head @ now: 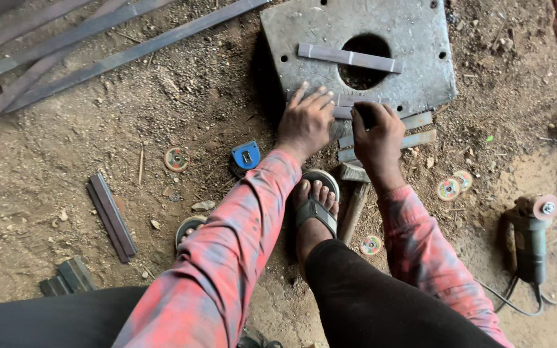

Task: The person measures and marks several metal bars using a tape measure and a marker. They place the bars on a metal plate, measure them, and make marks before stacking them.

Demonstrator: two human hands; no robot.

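My left hand lies flat with its fingers spread on the near edge of a thick grey steel plate that has a round hole. Its fingertips rest on the end of a flat metal strip. Just to the right, my right hand is closed around a small dark object whose kind I cannot tell, held against the same strip. Another flat strip lies across the plate beside the hole. Two more strips stick out from under my right hand onto the dirt.
A hammer lies by my sandalled foot. On the dirt are a blue tape measure, several grinding discs, and an angle grinder with its cable at right. Long steel bars cross the top left; short offcuts lie left.
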